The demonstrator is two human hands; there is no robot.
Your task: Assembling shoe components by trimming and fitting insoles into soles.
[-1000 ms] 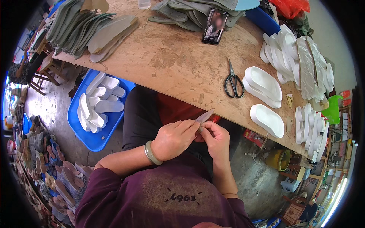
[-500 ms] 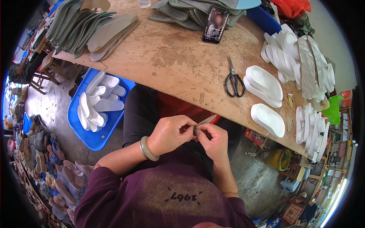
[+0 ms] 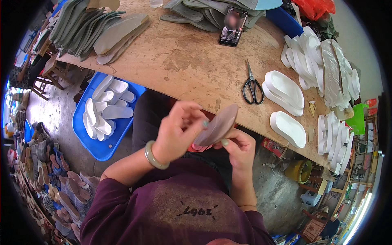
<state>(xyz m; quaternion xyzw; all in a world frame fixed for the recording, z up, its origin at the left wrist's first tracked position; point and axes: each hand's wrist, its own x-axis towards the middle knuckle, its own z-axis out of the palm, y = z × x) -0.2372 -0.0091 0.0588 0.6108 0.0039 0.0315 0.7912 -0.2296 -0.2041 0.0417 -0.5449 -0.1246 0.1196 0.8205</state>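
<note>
Both my hands hold a grey-brown shoe insole [image 3: 219, 124] over my lap, in front of the wooden table's near edge [image 3: 204, 87]. My left hand [image 3: 176, 132], with a pale green bangle on its wrist, pinches the insole's left side with thumb and fingers. My right hand [image 3: 240, 148] supports it from below at the lower end. The insole is tilted, its broad face turned toward me.
Black scissors [image 3: 253, 86] and a phone [image 3: 233, 27] lie on the table. White moulded soles [image 3: 288, 128] are stacked at the right, grey-green insoles [image 3: 94, 28] at the far left. A blue tray [image 3: 96, 143] of white soles sits on the floor at my left.
The insole was edge-on between my fingers; it has now turned flat toward me and risen slightly. My left hand has lifted and shifted its pinch along the insole.
</note>
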